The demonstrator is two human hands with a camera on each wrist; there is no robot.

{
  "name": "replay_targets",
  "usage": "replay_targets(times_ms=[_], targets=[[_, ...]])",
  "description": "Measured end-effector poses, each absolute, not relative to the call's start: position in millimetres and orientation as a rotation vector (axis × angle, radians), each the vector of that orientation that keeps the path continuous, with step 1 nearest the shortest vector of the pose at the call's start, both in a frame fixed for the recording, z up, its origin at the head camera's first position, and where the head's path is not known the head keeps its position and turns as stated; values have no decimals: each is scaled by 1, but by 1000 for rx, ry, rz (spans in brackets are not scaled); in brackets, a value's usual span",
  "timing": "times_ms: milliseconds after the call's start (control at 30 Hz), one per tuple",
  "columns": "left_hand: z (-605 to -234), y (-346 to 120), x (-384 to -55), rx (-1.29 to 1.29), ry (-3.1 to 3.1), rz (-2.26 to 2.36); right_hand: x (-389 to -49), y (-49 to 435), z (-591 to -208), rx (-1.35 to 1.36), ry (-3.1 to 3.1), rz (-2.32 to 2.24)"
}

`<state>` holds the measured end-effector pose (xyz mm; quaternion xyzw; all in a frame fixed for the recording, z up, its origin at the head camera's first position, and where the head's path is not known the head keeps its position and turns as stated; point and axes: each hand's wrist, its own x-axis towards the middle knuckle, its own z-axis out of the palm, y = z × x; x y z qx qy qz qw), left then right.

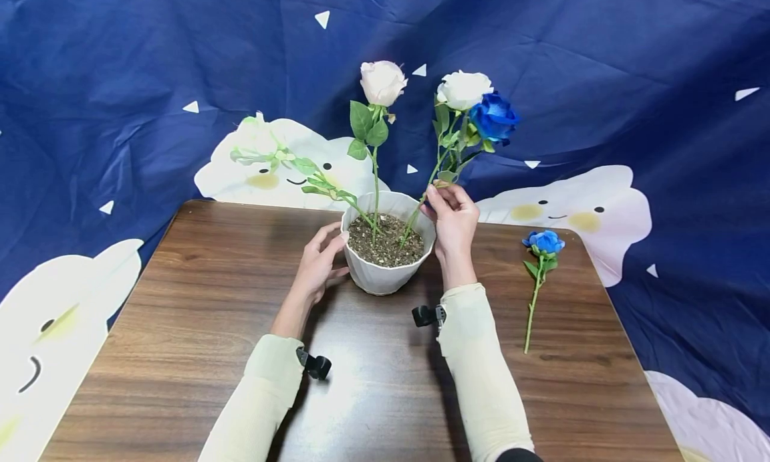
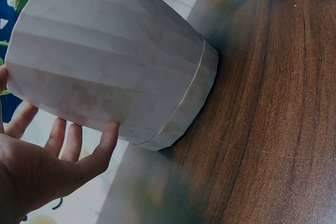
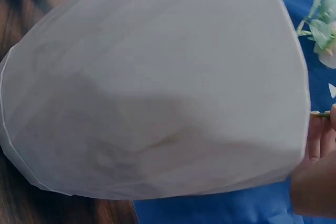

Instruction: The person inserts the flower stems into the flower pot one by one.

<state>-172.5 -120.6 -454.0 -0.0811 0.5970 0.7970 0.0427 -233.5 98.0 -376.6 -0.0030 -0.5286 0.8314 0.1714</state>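
Observation:
A white ribbed flower pot (image 1: 385, 278) holds dark soil (image 1: 385, 255). My left hand (image 1: 319, 258) rests against its left side, thumb near the rim. In the left wrist view, the fingers (image 2: 107, 140) spread lightly along the outer wall. Over the right rim, my right hand (image 1: 455, 221) pinches a green stem below a blue rose (image 1: 494, 118). Close beside it stands a white rose (image 1: 464, 89), its stem running down past my fingertips to the soil. A pale pink rose (image 1: 383, 83) rises upright from the middle, and a whitish rose (image 1: 255, 136) leans far left.
Another blue rose (image 1: 544, 242) lies on the wooden table (image 1: 180, 328), right of the pot. Behind the table hangs a dark blue cloth (image 1: 240, 47) printed with smiling clouds and white triangles. A small black camera sits on each sleeved wrist.

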Motion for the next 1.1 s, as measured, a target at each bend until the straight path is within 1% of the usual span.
replay_targets(times_ms=[267,667,967,1100], targets=[[-455,-120,-173,-243,1835,2426,-237,86,-381,100,-1731,2208],[-454,-120,-173,-260,1829,2423,-241,80,-385,182,-2060,2000],[-454,-120,-173,-254,1839,2428,-243,79,-386,206,-2352,1600],[-454,-121,-173,-251,1842,2428,-244,77,-387,205,-2424,1497]])
